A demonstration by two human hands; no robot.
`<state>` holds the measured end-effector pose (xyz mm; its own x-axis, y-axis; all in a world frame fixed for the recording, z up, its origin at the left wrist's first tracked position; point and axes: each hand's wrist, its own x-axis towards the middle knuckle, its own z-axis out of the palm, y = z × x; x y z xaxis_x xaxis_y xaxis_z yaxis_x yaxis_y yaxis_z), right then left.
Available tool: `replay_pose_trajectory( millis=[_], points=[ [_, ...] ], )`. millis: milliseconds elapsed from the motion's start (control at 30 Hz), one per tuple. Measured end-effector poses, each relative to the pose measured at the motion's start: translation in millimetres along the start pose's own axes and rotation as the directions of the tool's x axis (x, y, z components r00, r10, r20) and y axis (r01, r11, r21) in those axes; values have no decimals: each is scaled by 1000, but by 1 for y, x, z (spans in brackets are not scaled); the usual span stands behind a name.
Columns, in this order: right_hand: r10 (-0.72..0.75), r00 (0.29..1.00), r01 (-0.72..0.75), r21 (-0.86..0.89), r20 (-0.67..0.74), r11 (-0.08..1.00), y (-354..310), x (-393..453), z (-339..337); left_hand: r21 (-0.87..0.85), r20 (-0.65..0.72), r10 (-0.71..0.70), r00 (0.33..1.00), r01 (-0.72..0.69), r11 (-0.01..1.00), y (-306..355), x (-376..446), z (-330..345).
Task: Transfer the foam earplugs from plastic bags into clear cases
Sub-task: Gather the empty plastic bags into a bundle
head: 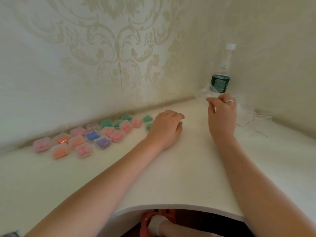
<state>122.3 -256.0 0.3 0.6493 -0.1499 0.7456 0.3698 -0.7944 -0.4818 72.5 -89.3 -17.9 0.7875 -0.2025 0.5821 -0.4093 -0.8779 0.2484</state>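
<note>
Several clear cases (85, 139) holding pink, orange, blue, purple and green earplugs lie in rows along the wall at the left of the white table (171, 177). My left hand (166, 128) rests palm down beside the green cases (147, 119), fingers loosely curled; whether it covers anything is hidden. My right hand (221, 111), with a ring, is raised at the back right and pinches a thin clear plastic bag (206, 92) between thumb and fingers.
A plastic water bottle (221, 77) with a dark green label stands in the corner behind my right hand. A heap of clear bags (253, 124) with red lines lies at the right wall. The table's front edge curves inward above my foot in a red shoe (153, 221).
</note>
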Motion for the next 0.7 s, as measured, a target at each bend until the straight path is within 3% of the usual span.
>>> replay_pose_trajectory(
  millis=[67,133,200,300,400,533,633,700],
  points=[
    [112,991,-100,-163,67,982,21,2,2,-25,64,24,998,-23,999,18,7,13],
    [285,936,-187,-397,205,898,32,2,4,-44,100,24,995,-19,999,30,13,22],
    [384,894,-238,-480,232,844,33,1,5,-51,118,21,993,-15,999,36,16,27],
    [384,916,-298,-445,116,844,26,2,2,-59,127,0,992,7,998,35,16,26],
    [350,936,-345,-283,-34,895,23,-3,-7,-83,122,-49,991,60,995,36,17,23],
    [502,852,-495,87,-149,865,28,2,-30,-93,283,-48,958,77,993,49,28,36],
    [455,882,-454,38,-122,890,58,17,-49,-169,386,-22,922,94,981,64,48,53],
    [384,922,-380,-86,38,921,83,30,-54,-162,374,1,927,65,985,75,62,65]
  ],
)
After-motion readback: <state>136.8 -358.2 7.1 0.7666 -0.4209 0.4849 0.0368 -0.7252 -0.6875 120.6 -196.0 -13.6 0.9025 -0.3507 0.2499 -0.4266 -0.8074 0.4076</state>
